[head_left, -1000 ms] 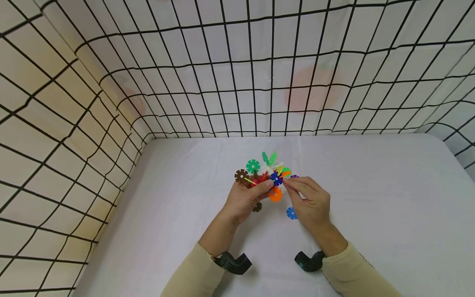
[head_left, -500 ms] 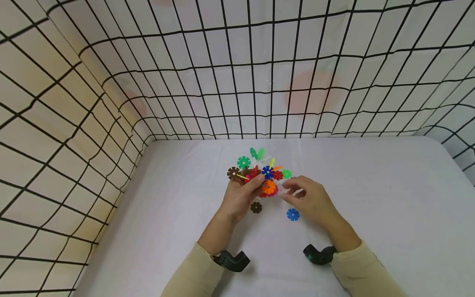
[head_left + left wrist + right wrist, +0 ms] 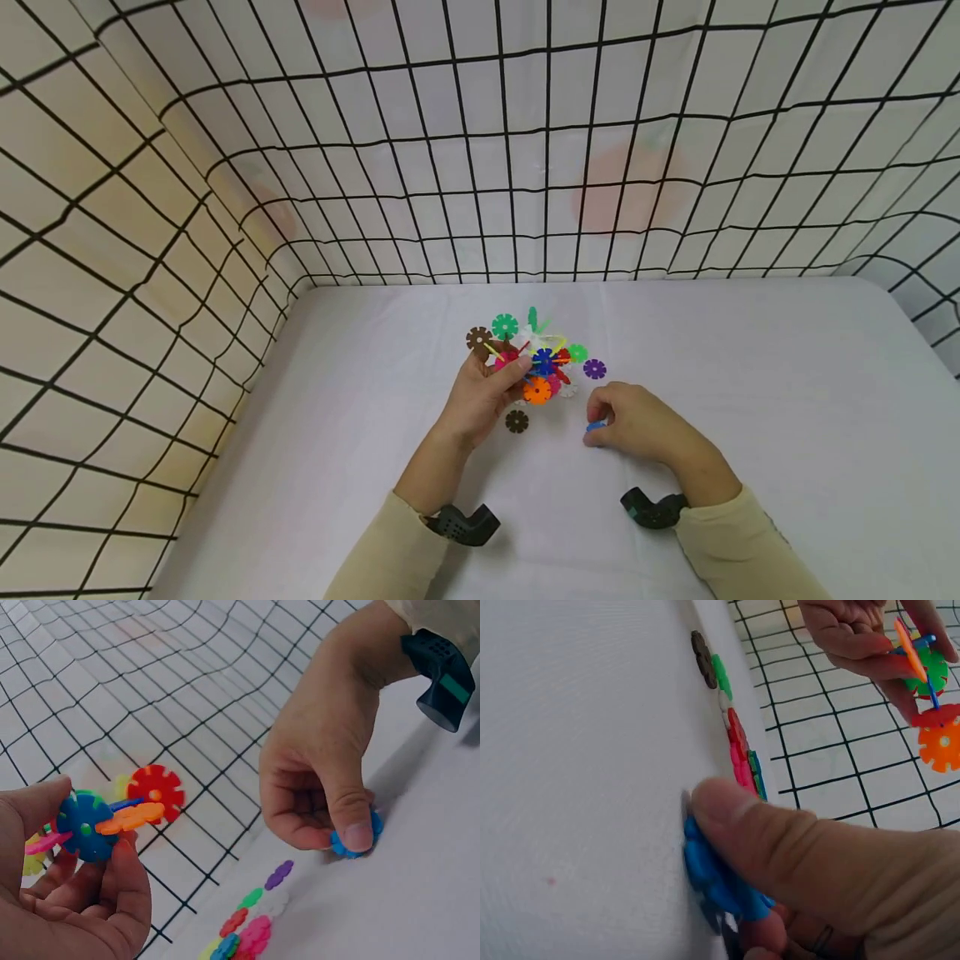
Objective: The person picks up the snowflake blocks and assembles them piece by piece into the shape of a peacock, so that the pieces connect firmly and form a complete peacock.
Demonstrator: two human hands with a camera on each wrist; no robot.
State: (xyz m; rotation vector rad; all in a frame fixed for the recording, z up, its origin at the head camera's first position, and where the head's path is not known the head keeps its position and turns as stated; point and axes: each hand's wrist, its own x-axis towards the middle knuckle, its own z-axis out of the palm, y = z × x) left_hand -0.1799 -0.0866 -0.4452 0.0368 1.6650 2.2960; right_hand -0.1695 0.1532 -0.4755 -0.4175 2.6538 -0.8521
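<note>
My left hand [image 3: 480,400] holds a cluster of interlocked, notched plastic snowflake discs [image 3: 543,362] above the table. In the left wrist view the cluster shows a blue disc [image 3: 84,825] by the thumb, an orange disc [image 3: 132,819] edge-on and a red disc [image 3: 155,793] sticking out. Lower and to the right, my right hand [image 3: 641,422] pinches a single blue snowflake disc [image 3: 352,844] between thumb and fingers at the tabletop. From the right wrist, that blue disc [image 3: 718,870] stands tilted against the white cloth, partly covered by the thumb.
Loose discs lie on the white table [image 3: 360,417]: a brown one [image 3: 517,422] near the left wrist, a purple one [image 3: 595,368] at the right, and several more behind and under the cluster. Black wire grid panels [image 3: 547,167] stand behind and at the left.
My right hand has left the cluster, moved down toward me and now pinches the blue disc that lay on the table. The left hand keeps its hold, with the cluster slightly turned.
</note>
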